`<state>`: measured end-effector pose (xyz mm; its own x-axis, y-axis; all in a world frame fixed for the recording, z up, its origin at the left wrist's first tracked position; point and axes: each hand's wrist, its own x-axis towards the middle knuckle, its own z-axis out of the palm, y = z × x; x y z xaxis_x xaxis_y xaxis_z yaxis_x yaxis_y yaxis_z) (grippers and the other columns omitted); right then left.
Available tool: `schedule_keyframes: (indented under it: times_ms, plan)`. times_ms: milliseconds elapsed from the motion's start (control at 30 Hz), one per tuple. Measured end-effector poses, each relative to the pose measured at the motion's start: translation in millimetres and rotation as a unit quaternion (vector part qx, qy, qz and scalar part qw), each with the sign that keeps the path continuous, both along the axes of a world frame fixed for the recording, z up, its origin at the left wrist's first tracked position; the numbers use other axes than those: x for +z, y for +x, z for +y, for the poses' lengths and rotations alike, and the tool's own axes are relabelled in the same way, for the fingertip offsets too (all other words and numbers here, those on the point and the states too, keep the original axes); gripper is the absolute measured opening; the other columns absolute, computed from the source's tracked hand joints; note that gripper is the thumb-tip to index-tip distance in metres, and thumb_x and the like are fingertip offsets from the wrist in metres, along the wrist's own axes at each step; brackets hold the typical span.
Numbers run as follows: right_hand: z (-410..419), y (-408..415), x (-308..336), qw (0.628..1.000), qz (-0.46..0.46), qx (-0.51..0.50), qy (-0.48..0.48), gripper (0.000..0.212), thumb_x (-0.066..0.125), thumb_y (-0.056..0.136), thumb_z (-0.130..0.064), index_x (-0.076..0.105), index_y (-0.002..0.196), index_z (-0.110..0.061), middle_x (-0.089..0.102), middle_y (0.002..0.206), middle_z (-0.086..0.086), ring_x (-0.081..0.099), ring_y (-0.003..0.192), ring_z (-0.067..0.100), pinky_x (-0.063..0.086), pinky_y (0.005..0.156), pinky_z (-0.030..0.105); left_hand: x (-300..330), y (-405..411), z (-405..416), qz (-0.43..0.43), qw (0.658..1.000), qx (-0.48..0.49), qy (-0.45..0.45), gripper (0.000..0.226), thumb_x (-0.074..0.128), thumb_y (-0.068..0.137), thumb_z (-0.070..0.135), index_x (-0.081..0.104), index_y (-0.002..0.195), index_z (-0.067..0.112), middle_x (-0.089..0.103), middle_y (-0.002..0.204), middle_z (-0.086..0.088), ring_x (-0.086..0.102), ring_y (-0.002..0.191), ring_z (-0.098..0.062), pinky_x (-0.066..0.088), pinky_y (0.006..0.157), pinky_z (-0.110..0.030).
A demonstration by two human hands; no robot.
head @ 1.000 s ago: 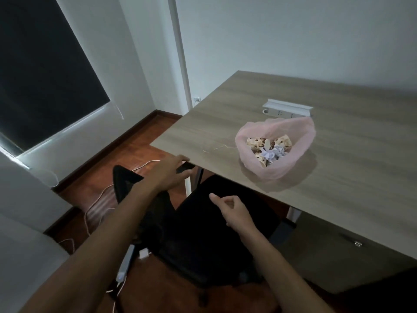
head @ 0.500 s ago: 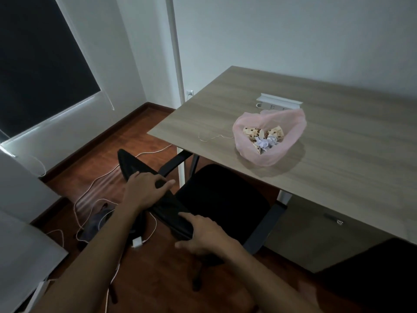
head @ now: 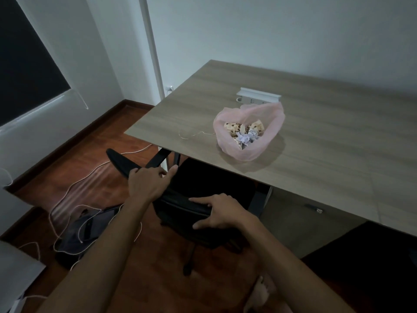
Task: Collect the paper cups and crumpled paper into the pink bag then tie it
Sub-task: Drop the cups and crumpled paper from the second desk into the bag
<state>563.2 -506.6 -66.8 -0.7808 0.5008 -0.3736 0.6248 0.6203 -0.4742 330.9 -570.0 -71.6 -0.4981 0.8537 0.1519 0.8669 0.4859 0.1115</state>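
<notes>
The pink bag [head: 269,136] stands open on the wooden table [head: 338,143], with patterned paper cups [head: 232,127] and crumpled paper [head: 247,138] inside it. Both my hands are well below and left of the bag, on the black chair's backrest [head: 176,199]. My left hand [head: 147,182] grips the top edge of the backrest. My right hand [head: 220,212] lies over the backrest further right, fingers curled on it.
A white power strip [head: 258,97] lies behind the bag and a thin white cord [head: 191,134] lies left of it near the table edge. Cables [head: 74,195] and a dark bag [head: 90,227] lie on the wooden floor at left.
Both hands dropped from in front of the table onto the chair backrest and took hold of it. The chair has shifted toward the table. The bag has not moved.
</notes>
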Motion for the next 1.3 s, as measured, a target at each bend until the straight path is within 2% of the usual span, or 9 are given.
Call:
schedule_keyframes:
  times_ms: [267, 467, 533, 633, 800, 1033, 1133, 1233, 1300]
  plan:
    - [61, 13, -4, 0.998, 0.016, -0.050, 0.036, 0.085, 0.062, 0.052, -0.088, 0.041, 0.131, -0.064, 0.071, 0.114, -0.010, 0.064, 0.108, 0.010, 0.051, 0.083, 0.032, -8, 8, 65, 0.004, 1.000, 0.001, 0.017, 0.085, 0.000, 0.081, 0.084, 0.065, 0.073, 0.031, 0.063, 0.063, 0.003, 0.065, 0.077, -0.023, 0.033, 0.091, -0.046]
    - [107, 15, -3, 0.998, 0.023, -0.065, 0.016, 0.082, 0.069, 0.053, -0.081, 0.046, 0.129, -0.061, 0.069, 0.117, -0.013, 0.063, 0.106, 0.008, 0.049, 0.080, 0.030, -7, 11, 115, -0.001, 1.000, 0.007, -0.008, 0.081, 0.001, 0.080, 0.084, 0.054, 0.057, 0.027, 0.041, 0.049, 0.010, 0.053, 0.065, -0.022, 0.035, 0.090, -0.045]
    - [120, 16, -2, 0.998, 0.023, -0.061, 0.021, 0.078, 0.070, 0.057, -0.078, 0.049, 0.130, -0.058, 0.071, 0.114, -0.010, 0.063, 0.106, 0.008, 0.050, 0.082, 0.031, -7, 12, 127, -0.019, 1.000, 0.013, -0.004, 0.082, 0.004, 0.079, 0.085, 0.060, 0.062, 0.027, 0.047, 0.050, 0.011, 0.053, 0.064, -0.020, 0.035, 0.093, -0.045]
    - [149, 19, -1, 0.996, 0.028, -0.074, 0.040, 0.072, 0.071, 0.061, -0.075, 0.055, 0.127, -0.053, 0.071, 0.114, -0.007, 0.062, 0.108, 0.010, 0.050, 0.088, 0.032, -5, 16, 154, -0.043, 0.999, 0.026, 0.000, 0.086, 0.007, 0.079, 0.086, 0.070, 0.080, 0.028, 0.067, 0.068, 0.005, 0.059, 0.073, -0.020, 0.034, 0.091, -0.044]
    - [184, 27, -5, 0.995, 0.032, -0.089, 0.023, 0.078, 0.071, 0.053, -0.079, 0.062, 0.124, -0.046, 0.063, 0.128, -0.012, 0.055, 0.117, 0.011, 0.046, 0.091, 0.029, -5, 28, 178, -0.053, 0.997, 0.060, 0.004, 0.085, 0.009, 0.078, 0.085, 0.067, 0.071, 0.023, 0.069, 0.070, -0.001, 0.061, 0.072, -0.024, 0.034, 0.083, -0.042]
    - [188, 22, -9, 0.994, 0.053, -0.096, -0.004, 0.089, 0.067, 0.040, -0.089, 0.063, 0.119, -0.050, 0.068, 0.115, -0.015, 0.054, 0.100, 0.003, 0.040, 0.074, 0.019, -3, 23, 175, -0.064, 0.995, 0.072, -0.002, 0.077, 0.014, 0.081, 0.081, 0.067, 0.074, 0.027, 0.068, 0.073, 0.000, 0.058, 0.072, -0.024, 0.030, 0.080, -0.040]
    - [186, 23, -9, 0.993, 0.056, -0.104, -0.011, 0.093, 0.065, 0.037, -0.093, 0.063, 0.119, -0.049, 0.068, 0.116, -0.018, 0.052, 0.096, -0.002, 0.040, 0.075, 0.019, 1, 26, 174, -0.040, 0.996, 0.061, -0.047, 0.083, 0.009, 0.082, 0.080, 0.070, 0.079, 0.023, 0.070, 0.077, -0.003, 0.061, 0.076, -0.026, 0.032, 0.081, -0.041]
    - [186, 29, -11, 0.984, 0.103, -0.135, -0.057, 0.090, 0.069, 0.038, -0.090, 0.067, 0.115, -0.043, 0.070, 0.111, -0.022, 0.061, 0.095, -0.008, 0.048, 0.082, 0.019, 4, 27, 176, -0.013, 0.994, 0.049, -0.100, 0.091, 0.005, 0.083, 0.080, 0.073, 0.095, 0.020, 0.071, 0.098, -0.010, 0.060, 0.092, -0.030, 0.035, 0.085, -0.043]
    - [190, 35, -17, 0.964, 0.166, -0.184, -0.101, 0.072, 0.071, 0.047, -0.087, 0.073, 0.103, -0.041, 0.073, 0.098, -0.022, 0.066, 0.091, -0.006, 0.053, 0.086, 0.023, 5, 26, 179, -0.014, 0.991, 0.046, -0.121, 0.093, 0.007, 0.083, 0.080, 0.068, 0.114, 0.017, 0.064, 0.118, -0.014, 0.053, 0.110, -0.034, 0.035, 0.093, -0.048]
